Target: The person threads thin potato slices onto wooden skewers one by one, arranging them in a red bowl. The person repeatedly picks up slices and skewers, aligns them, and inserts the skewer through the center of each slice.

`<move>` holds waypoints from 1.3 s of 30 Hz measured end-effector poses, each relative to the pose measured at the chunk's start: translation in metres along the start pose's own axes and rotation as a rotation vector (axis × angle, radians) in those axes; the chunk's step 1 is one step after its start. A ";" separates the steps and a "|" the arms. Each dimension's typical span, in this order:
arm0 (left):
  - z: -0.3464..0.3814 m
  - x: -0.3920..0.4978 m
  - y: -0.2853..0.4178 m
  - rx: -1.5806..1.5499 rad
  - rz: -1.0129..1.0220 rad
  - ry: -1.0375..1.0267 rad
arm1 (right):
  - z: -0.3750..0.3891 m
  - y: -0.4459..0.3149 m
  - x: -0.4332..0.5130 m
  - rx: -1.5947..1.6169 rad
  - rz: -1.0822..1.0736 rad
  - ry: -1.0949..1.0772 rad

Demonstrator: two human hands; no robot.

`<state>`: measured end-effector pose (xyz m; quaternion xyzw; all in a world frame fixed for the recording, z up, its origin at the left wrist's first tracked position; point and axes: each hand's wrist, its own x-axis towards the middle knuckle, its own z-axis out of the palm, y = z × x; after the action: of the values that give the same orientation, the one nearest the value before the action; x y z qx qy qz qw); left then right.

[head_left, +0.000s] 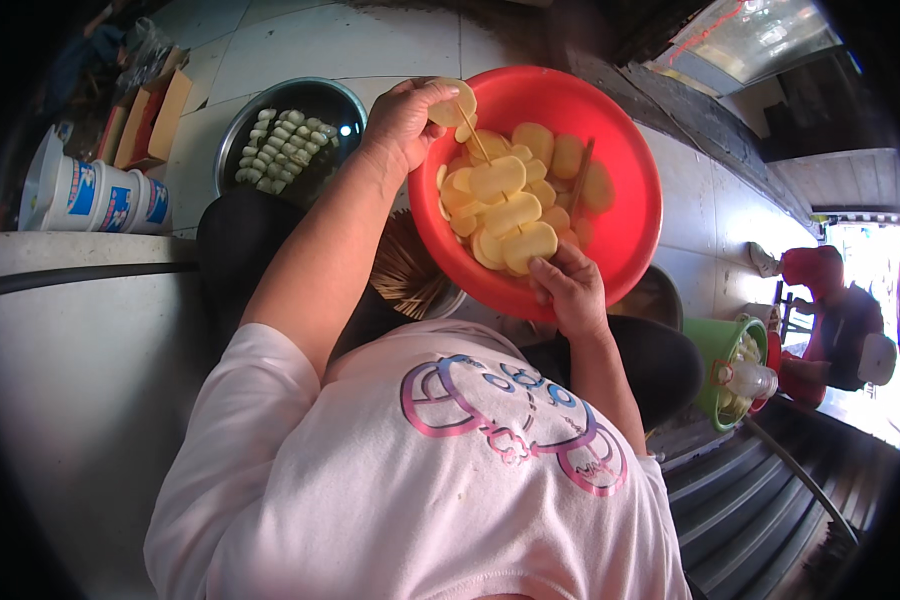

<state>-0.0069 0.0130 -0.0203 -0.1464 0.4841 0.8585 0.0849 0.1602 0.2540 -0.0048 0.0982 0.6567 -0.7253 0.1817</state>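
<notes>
My left hand (401, 120) pinches a round pale-yellow slice (454, 105), which looks like potato, at the far end of a thin wooden skewer (474, 135). Whether the tip has pierced that slice is hard to tell. Three slices (513, 211) are threaded along the skewer, spaced apart. At its near end my right hand (576, 289) grips the skewer by the lowest slice (531, 247). Both hands are over a red plastic basin (630, 217), where many loose slices (532, 142) lie. Another stick (583, 176) leans among them.
On the left, a metal basin (225, 142) holds several skewers of pale pieces (285, 150) in liquid. Bare wooden skewers (405, 274) stand bundled below the red basin. White tubs (112, 199) and a cardboard box (150, 120) are far left. A green bucket (709, 352) and a person (847, 322) are right.
</notes>
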 end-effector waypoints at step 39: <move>0.000 -0.002 -0.003 0.113 0.139 0.091 | 0.000 0.004 0.002 -0.048 -0.002 0.015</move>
<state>-0.0042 0.0142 -0.0222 -0.1464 0.5443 0.8260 0.0109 0.1604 0.2532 -0.0095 0.0984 0.6752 -0.7089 0.1785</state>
